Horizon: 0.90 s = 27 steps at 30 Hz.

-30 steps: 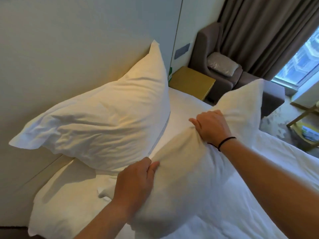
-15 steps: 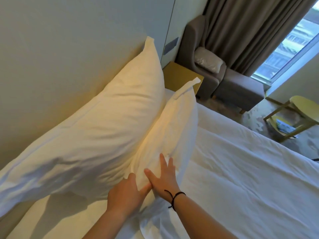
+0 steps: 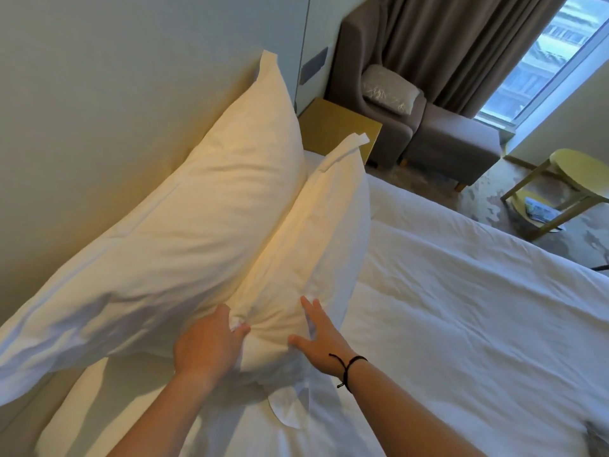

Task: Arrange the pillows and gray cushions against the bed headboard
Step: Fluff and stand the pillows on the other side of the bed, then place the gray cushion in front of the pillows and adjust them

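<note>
Presently the left hand (image 3: 207, 347) pinches the front pillow (image 3: 306, 255) at 6 o'clock; the right hand (image 3: 321, 338) presses it, fingers straight. It leans on the rear pillow (image 3: 184, 232) against the headboard (image 3: 115, 94). Advise seating its base squarely.

A pale wall (image 3: 99, 77) runs along the left. Beyond the bed stands a yellow nightstand (image 3: 339, 127), then a gray armchair (image 3: 369, 94) with its ottoman (image 3: 454, 143). Brown curtains (image 3: 461, 44) hang beside a bright window (image 3: 543, 54). A yellow side table (image 3: 573, 183) stands on the mottled floor (image 3: 487, 196).
</note>
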{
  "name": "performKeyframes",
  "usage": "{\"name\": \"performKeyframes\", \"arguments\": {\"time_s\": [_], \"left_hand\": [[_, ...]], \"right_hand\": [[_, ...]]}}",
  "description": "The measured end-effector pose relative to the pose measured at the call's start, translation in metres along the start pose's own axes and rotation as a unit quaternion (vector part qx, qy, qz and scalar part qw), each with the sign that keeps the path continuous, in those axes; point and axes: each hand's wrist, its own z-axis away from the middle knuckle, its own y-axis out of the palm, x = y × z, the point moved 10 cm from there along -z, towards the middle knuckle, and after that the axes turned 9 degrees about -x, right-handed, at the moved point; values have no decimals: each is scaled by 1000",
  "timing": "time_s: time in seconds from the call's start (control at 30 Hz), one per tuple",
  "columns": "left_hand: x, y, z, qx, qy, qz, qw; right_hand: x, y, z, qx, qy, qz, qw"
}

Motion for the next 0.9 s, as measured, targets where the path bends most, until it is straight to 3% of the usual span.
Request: {"name": "performKeyframes", "arguments": {"time_s": [0.13,0.27,0.4,0.6,0.73,0.9], "left_hand": [[-57,-10,36,-73,68,-62,993],[-151,18,98,-78,195,-90,973],[-241,82,179,56,265,-108,957],[-348,180,275,221,295,-64,928],[-395,236,312,292,319,-59,900],[-439,270,332,296,325,-64,896]], "right_hand": [[-64,-24,46,-24,71,-46,996],[-161,-60,112,-100,149,-103,978],[-282,-101,193,-156,240,-167,943],[-479,-182,314,-305,374,-254,838],[-599,-213,403,-342,463,-180,798],[-699,-233,491,-316,569,-32,759]]}}
